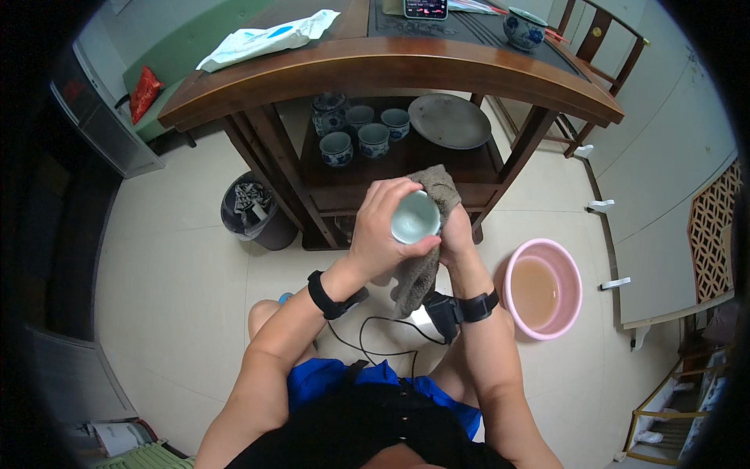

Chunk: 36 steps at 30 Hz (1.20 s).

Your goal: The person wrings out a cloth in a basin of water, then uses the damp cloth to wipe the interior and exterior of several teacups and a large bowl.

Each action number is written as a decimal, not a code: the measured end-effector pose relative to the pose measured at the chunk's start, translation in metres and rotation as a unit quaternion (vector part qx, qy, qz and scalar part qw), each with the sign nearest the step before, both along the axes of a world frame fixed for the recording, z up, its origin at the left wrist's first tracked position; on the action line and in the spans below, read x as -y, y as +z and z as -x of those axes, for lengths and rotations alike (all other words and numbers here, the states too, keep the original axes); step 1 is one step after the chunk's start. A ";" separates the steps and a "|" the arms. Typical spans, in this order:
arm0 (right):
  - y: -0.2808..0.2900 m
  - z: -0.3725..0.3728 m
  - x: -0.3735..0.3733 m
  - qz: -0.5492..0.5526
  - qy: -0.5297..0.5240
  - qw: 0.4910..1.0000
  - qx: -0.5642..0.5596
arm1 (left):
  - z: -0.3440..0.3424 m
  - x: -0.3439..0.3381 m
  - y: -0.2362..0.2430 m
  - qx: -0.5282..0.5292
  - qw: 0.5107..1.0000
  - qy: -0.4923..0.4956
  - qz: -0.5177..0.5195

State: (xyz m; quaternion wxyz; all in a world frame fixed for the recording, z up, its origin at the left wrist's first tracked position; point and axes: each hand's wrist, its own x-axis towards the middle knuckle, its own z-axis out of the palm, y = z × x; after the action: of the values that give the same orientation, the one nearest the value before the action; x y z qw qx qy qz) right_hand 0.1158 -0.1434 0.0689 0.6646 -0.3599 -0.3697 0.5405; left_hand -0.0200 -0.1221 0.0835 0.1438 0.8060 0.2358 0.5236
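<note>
The left hand (383,227) wraps its fingers around a small pale teacup (414,217), mouth toward the camera; the right hand (455,234) presses a grey cloth (422,270) against its side; beyond stands a wooden table (375,70); a pink basin (547,258) sits near the right forearm

Pink basin (564,258) of murky water, dark waste bin (269,227), blue-and-white cups (373,139) and grey plate (450,121) on a wooden shelf (476,160).
</note>
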 end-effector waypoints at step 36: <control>-0.005 -0.011 -0.008 0.042 0.131 0.985 -0.106 | 0.010 -0.002 0.011 -0.040 0.997 -0.061 0.012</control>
State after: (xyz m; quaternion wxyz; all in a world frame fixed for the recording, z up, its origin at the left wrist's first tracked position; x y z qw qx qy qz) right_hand 0.1270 -0.1359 0.0643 0.6076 -0.2762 -0.3179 0.6734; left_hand -0.0295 -0.1200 0.0950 0.1750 0.8375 0.1981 0.4783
